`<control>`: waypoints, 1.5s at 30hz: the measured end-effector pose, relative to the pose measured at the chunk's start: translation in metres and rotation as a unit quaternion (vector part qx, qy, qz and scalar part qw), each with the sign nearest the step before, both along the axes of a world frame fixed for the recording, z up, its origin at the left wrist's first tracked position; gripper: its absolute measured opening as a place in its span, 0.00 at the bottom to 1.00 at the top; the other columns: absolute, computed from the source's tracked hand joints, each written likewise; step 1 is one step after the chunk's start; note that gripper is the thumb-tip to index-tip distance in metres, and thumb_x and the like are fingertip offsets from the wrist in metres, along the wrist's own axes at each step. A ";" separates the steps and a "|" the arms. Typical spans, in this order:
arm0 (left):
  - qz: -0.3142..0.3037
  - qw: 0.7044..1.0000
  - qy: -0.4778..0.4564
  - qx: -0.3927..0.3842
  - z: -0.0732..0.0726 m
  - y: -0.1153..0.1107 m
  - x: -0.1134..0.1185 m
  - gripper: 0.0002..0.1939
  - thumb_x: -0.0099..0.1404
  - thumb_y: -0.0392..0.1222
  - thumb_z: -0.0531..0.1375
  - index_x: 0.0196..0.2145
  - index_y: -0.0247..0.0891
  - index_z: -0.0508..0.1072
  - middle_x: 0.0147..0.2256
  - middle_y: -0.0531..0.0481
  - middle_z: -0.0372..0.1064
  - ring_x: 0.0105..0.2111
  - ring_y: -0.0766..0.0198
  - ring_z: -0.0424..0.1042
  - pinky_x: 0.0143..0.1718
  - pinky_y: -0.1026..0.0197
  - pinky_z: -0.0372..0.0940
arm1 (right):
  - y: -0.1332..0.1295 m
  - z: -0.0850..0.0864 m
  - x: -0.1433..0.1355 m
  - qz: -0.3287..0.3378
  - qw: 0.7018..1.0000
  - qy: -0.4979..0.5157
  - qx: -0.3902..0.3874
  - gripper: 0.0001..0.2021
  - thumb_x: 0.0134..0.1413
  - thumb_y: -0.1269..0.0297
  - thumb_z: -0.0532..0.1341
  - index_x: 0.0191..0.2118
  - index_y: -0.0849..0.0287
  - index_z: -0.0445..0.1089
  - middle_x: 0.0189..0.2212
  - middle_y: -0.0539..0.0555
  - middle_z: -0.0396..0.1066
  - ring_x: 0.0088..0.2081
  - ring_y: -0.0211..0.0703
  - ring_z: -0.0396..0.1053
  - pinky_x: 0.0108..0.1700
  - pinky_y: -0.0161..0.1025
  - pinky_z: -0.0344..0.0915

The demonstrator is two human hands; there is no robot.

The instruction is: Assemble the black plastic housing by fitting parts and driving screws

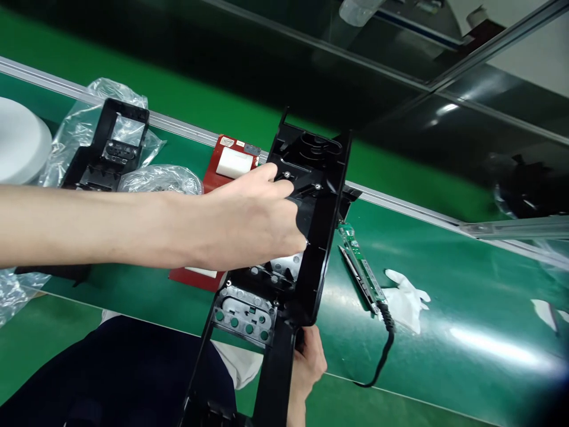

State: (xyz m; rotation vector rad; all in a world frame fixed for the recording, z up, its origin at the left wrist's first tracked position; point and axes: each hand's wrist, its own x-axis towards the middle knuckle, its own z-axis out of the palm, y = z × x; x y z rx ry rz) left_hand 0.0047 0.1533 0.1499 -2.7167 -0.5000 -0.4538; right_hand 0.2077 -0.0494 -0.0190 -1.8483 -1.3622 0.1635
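Note:
A long black plastic housing [324, 237] is held at a slant over the green bench, its inner side with screws and ribs facing up. My left hand [262, 222] reaches across it from the left with fingers curled down into the housing; the fingertips and anything between them are hidden. From below, my right hand [311, 356] grips the housing's right side near its middle, fingers partly hidden behind it. A grey perforated plate [244, 317] sits within the frame, just below the left hand. Behind the left hand lies a red board [213, 169] with a white block [234, 162].
Another black housing [95, 157] and clear plastic bags [162, 178] lie to the left, beside a white round object [20, 142]. On the right are a green electric screwdriver [362, 264] with a black cord and a white glove [405, 299]. A metal rail [400, 210] edges the bench [444, 284].

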 end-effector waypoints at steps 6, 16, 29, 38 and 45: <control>-0.016 0.999 -0.014 -0.034 -0.002 0.006 -0.006 0.14 0.44 0.25 0.54 0.18 0.37 0.50 0.18 0.54 0.46 0.24 0.63 0.58 0.28 0.58 0.51 | 0.001 0.000 0.000 0.030 0.998 -0.027 0.048 0.19 0.71 0.54 0.54 0.40 0.68 0.70 0.34 0.59 0.64 0.36 0.45 0.65 0.45 0.36 0.64; -0.028 0.993 0.018 -0.116 0.004 0.010 -0.010 0.13 0.56 0.22 0.46 0.22 0.36 0.62 0.18 0.51 0.47 0.25 0.61 0.60 0.29 0.57 0.45 | 0.008 -0.002 0.001 0.037 0.997 -0.038 0.053 0.22 0.70 0.50 0.54 0.40 0.68 0.71 0.35 0.60 0.64 0.37 0.47 0.65 0.44 0.37 0.64; -0.025 0.977 0.082 -0.193 0.015 0.013 -0.011 0.20 0.55 0.21 0.46 0.36 0.37 0.71 0.18 0.53 0.42 0.25 0.59 0.58 0.29 0.57 0.43 | 0.008 -0.003 0.001 0.026 0.999 -0.028 0.038 0.25 0.71 0.48 0.53 0.39 0.69 0.71 0.34 0.60 0.64 0.35 0.47 0.65 0.43 0.37 0.64; 0.002 0.985 0.036 -0.169 -0.007 0.015 -0.024 0.09 0.48 0.23 0.53 0.19 0.35 0.59 0.21 0.51 0.57 0.27 0.61 0.60 0.31 0.57 0.48 | 0.019 0.011 0.014 -0.068 0.974 0.217 0.020 0.23 0.56 0.50 0.67 0.44 0.69 0.69 0.35 0.60 0.67 0.35 0.44 0.67 0.41 0.33 0.64; -0.012 0.992 0.035 -0.119 -0.038 0.041 -0.052 0.08 0.51 0.25 0.52 0.21 0.34 0.65 0.21 0.51 0.60 0.27 0.63 0.58 0.31 0.58 0.47 | 0.080 0.049 0.045 -0.142 0.855 0.469 0.168 0.36 0.28 0.60 0.73 0.44 0.64 0.55 0.27 0.52 0.64 0.27 0.37 0.62 0.32 0.30 0.64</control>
